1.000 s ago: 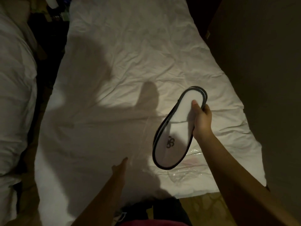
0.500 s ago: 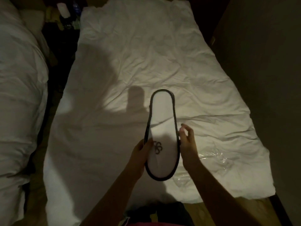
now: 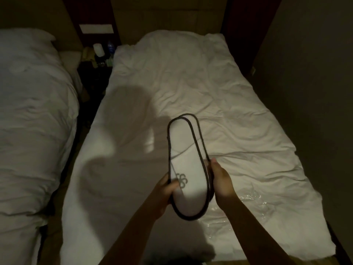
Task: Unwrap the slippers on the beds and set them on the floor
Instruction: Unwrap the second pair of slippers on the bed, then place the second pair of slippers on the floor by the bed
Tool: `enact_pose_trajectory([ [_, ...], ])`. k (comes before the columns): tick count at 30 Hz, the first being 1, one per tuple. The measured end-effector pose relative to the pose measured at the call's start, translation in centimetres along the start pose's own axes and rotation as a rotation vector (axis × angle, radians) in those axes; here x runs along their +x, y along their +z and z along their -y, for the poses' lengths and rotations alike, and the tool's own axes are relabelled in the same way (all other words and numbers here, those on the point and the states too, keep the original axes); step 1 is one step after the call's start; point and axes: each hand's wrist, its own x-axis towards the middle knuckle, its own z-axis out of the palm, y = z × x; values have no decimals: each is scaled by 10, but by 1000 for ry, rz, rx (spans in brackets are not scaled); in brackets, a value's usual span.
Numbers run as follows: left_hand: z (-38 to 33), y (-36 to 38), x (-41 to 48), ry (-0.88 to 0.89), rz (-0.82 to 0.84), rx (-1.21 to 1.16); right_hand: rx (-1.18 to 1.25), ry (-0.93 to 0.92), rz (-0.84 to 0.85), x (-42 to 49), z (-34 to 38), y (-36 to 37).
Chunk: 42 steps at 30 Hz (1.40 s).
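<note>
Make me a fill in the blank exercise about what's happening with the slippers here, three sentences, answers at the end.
1. The slippers are held by ____ hands, the left hand and the right hand.
2. The clear wrapper lies on the ____ bed.
3. The trim around the slippers' edge is ____ in colour.

Missing words: both; right; dark
</note>
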Motion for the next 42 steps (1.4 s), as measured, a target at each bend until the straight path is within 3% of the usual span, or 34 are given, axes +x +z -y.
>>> enact_pose_trajectory([
  [2,-1,6,-6,11,-80,34,-10,-138,-40,-3,6,-23],
  [5,-5,3,-17,81,-218,-100,10,-244,-72,-6,10,-64],
  [9,-4,-5,-42,157,-316,-53,229,-170,86,-11,9,-92],
  [12,0,10,-61,194,-359,51,338,-48,240,-25,0,-73],
  [15,2,31,-77,200,-345,4,182,-78,325,-58,-12,-34],
  [18,5,34,-94,194,-303,-64,-28,-149,265,-89,-21,-6],
  [23,-2,1,-121,193,-266,-110,16,-126,204,-104,-30,11],
  [26,-8,-34,-143,163,-249,-153,143,12,325,-118,-31,40],
  [28,-12,-70,-163,172,-276,-153,84,-30,365,-131,-32,71],
  [33,-15,-215,-242,255,-487,-142,47,-201,184,-160,-41,164],
  [38,-3,-334,-314,247,-579,-111,-41,-206,346,-210,-65,279],
  [42,6,-390,-351,275,-662,-152,-46,-206,358,-253,-89,351],
])
